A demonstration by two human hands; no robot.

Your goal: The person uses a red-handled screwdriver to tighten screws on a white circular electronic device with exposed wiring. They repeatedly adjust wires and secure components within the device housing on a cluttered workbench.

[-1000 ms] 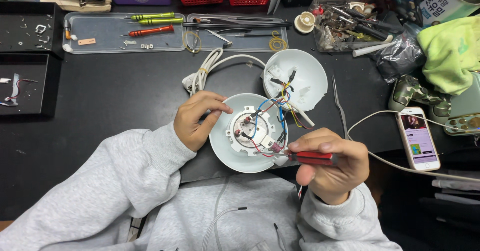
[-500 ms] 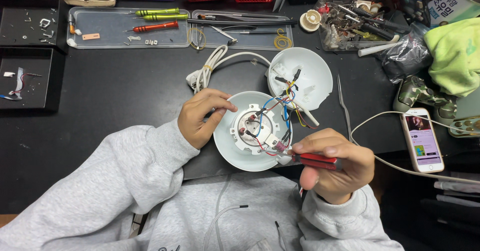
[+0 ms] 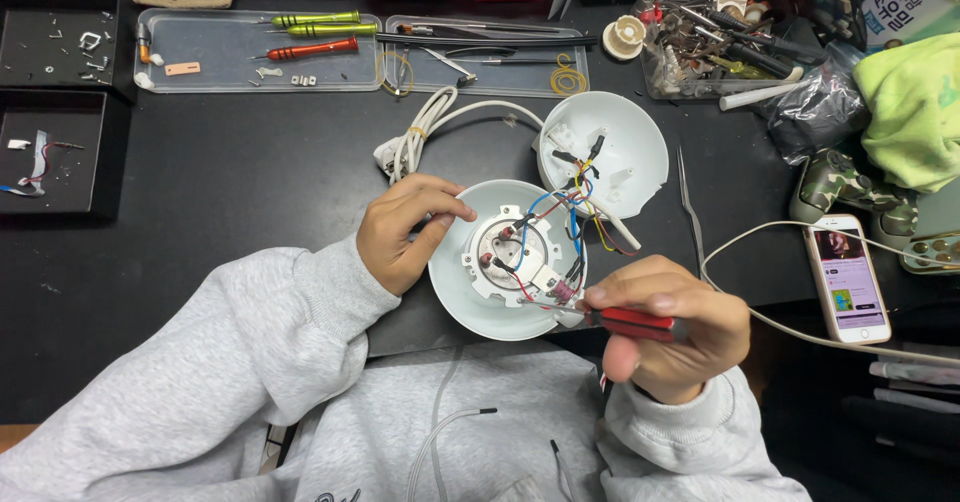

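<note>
Two white round shells lie on the black desk (image 3: 200, 212): the near shell (image 3: 470, 302), just in front of the person, lies open side up so its wired inner plate (image 3: 515, 257) is exposed, and coloured wires tether it to the far shell (image 3: 625, 152) touching its upper right edge. The left hand (image 3: 405, 232) curls over the near shell's left rim, fingers bent onto it, apparently steadying it. The right hand (image 3: 670, 327) is closed around a red-handled screwdriver (image 3: 625, 322), held nearly level with its tip at the plate's lower right. A phone (image 3: 848, 277) lies to the right.
</note>
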